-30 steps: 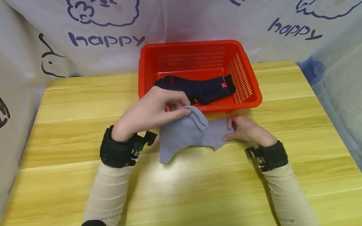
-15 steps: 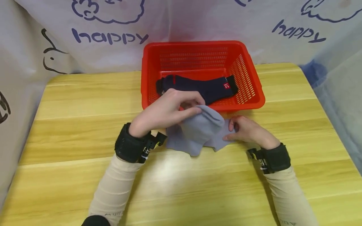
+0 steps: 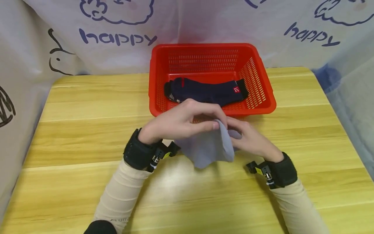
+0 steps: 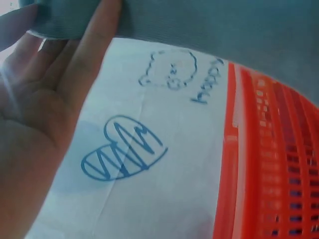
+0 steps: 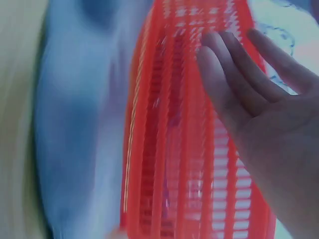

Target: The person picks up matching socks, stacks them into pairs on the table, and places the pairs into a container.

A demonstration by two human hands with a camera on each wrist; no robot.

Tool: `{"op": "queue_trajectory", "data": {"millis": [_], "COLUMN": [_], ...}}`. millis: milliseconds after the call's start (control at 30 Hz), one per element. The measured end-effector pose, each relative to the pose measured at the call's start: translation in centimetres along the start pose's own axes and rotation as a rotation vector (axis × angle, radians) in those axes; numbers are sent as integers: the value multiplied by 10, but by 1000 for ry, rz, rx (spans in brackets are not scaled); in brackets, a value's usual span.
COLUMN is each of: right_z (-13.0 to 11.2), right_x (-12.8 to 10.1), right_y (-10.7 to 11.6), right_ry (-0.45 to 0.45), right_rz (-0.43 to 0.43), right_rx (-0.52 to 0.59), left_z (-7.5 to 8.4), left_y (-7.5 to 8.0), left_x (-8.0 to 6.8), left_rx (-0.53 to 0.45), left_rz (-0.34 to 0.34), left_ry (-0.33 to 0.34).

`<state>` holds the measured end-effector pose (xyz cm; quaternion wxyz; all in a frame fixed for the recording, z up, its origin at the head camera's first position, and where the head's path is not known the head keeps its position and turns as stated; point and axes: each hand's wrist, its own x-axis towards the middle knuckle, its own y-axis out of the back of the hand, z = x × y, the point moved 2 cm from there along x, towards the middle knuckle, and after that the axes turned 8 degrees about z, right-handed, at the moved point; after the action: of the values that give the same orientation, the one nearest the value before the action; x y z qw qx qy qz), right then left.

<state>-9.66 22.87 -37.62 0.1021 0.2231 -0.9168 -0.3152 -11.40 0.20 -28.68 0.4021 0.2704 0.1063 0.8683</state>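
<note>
My left hand (image 3: 178, 125) has carried the pinched edge of the grey sock (image 3: 208, 148) across to meet my right hand (image 3: 251, 143) — the fold looks nearly closed. Right fingers lie straight, gripping nothing. The sock sits mid-table, just before the red basket (image 3: 263, 81).
</note>
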Motion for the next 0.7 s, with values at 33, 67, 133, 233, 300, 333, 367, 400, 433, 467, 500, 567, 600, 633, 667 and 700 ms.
{"op": "queue_trajectory", "data": {"millis": [33,67,133,233,300,333,367,400,433,467,500,567,600,633,667,700], "right_z": [-3,-5,-8,-11,-11,-12,-12,-12,-12,-13,-14,-15,-16,-16,-17,-17], "right_x": [-1,-2,-4,-6,-7,-7,-8,-8,-9,-9,-10,-10,-10,-10,-10,-10], "right_y": [0,0,0,0,1,2,3,4,6,7,8,10,11,12,12,11], "right_ry": [4,6,18,63,108,124,133,137,137,136,130,112,108,102,94,87], "right_rz": [-11,-22,-37,-32,6,27,46,66,90,109,123,138,145,145,136,124], "right_rx": [49,99,195,337,404,426,443,449,444,437,421,390,372,351,335,319], "left_z": [1,3,6,8,7,7,5,4,3,1,-1,-5,-7,-8,-10,-12], "left_y": [-1,-1,-2,1,5,7,8,10,11,12,11,9,7,5,1,-2], "left_x": [0,0,0,-2,-4,-4,-5,-5,-5,-4,-4,-3,-2,-1,0,2], "left_rx": [-34,-66,-132,-166,-157,-154,-146,-139,-123,-98,-68,11,47,77,100,114], "left_rz": [-3,-6,-16,-28,-32,-37,-39,-37,-28,-17,-6,0,-9,-25,-49,-81], "left_ry": [-15,-29,-54,-73,-60,-47,-29,-6,24,60,100,188,233,274,301,319]}}
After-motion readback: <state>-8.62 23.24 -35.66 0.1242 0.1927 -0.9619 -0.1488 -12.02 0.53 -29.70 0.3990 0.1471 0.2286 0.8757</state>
